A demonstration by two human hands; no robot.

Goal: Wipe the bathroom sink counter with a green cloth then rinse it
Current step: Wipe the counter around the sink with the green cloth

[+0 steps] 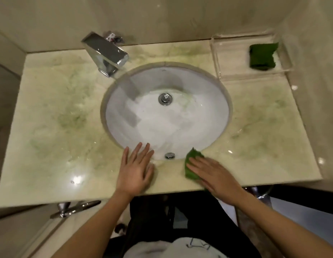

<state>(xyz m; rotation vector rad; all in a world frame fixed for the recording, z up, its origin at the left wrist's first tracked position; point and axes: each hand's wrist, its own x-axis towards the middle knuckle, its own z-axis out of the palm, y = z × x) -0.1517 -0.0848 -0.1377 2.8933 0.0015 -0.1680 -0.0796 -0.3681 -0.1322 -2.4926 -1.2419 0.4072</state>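
A pale marble counter [55, 116] with green veining surrounds a round white sink basin [180, 123]. My right hand [216, 177] lies flat on a green cloth [192, 162], pressing it onto the counter's front strip just right of the basin's overflow hole [169, 155]. Most of the cloth is hidden under the palm. My left hand [136, 169] rests flat on the front edge of the counter, fingers spread and reaching over the basin's rim, holding nothing.
A chrome tap [106, 53] stands at the back left of the basin, over a chrome drain plug [165, 98]. A clear tray [229, 58] at the back right holds a second folded green cloth [262, 55]. Walls close in behind and on both sides.
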